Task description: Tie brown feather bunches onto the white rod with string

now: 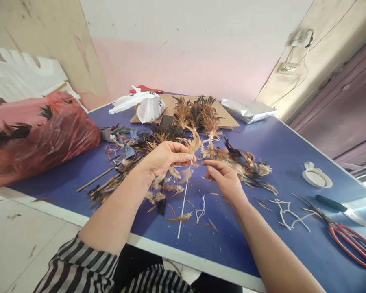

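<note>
My left hand [171, 156] pinches a light brown feather [194, 140] between thumb and fingertips, its tip curving upward. Just to the right, my right hand [222, 177] hovers with loosely curled fingers, index stretched toward the left fingertips, and nothing visible in it. A thin white strip [183, 203] runs from beneath the left fingers toward the table's front; whether it touches that hand I cannot tell. Brown and black loose feathers [122, 179] lie in a heap under and left of the left forearm. Another feather pile [244, 165] is beyond the right hand.
Tied feather bundles [198, 112] rest on cardboard [228, 116] at the back. A red plastic bag [64, 134] stands left. On the right are red-handled scissors [347, 240], a knife [332, 202], white string [288, 213] and a tape roll [317, 178]. A silver packet [248, 110] lies behind.
</note>
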Tool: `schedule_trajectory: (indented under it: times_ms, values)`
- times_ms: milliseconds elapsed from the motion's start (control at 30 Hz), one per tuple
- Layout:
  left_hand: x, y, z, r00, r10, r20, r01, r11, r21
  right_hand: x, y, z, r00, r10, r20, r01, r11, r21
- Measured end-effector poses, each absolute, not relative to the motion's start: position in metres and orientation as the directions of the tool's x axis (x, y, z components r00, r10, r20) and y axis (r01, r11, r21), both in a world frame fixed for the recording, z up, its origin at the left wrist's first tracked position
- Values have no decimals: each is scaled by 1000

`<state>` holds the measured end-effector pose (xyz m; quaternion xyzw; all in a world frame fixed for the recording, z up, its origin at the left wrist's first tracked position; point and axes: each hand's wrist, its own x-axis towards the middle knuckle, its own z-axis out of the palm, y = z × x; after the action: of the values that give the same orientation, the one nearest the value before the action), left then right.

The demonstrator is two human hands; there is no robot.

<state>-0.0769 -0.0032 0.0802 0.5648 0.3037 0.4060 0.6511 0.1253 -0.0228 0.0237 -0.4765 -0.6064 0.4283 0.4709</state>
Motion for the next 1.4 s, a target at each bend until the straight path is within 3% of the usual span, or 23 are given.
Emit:
schedule_trajectory:
  times_ms: [100,200,367,500,600,667,767,867,933,1033,1133,1233,1400]
  values:
    - [-79,0,79,481,874,67,-193,31,981,123,-26,24,-253,954,162,157,206,-966]
    - [-91,3,81,433,892,132,-314,12,949,110,-25,20,-329,926,184,313,291,-904]
    - [-121,2,85,335,925,178,-436,-15,900,73,-8,22,-571,749,335,530,649,-546]
    - [-140,-3,84,281,945,169,-451,-25,892,36,6,21,-709,661,246,603,749,-276]
    - [-150,-6,84,261,952,160,-451,-26,892,15,13,15,-724,678,128,660,734,-161]
    - [-154,-7,83,251,955,158,-456,-28,890,12,16,14,-708,691,143,660,720,-213]
    - [-152,-6,81,258,956,141,-461,-6,887,28,16,21,-602,759,247,584,629,-513]
    - [-141,-2,77,310,945,101,-464,58,884,64,11,32,-452,891,45,414,255,-874]
    - [-128,1,74,368,926,79,-467,110,877,91,5,37,-380,925,-25,183,49,-982]
    - [-104,7,71,474,880,35,-455,210,865,123,-3,38,-299,953,-50,-139,-95,-986]
    - [-82,12,67,550,835,-12,-439,301,847,137,-9,37,-279,960,-24,-275,-104,-956]
    - [-65,16,62,567,823,-45,-409,328,851,135,-13,33,-291,957,-6,-263,-86,-961]
    - [-54,20,49,567,820,-80,-379,346,858,125,-14,22,-186,982,29,-44,21,-999]
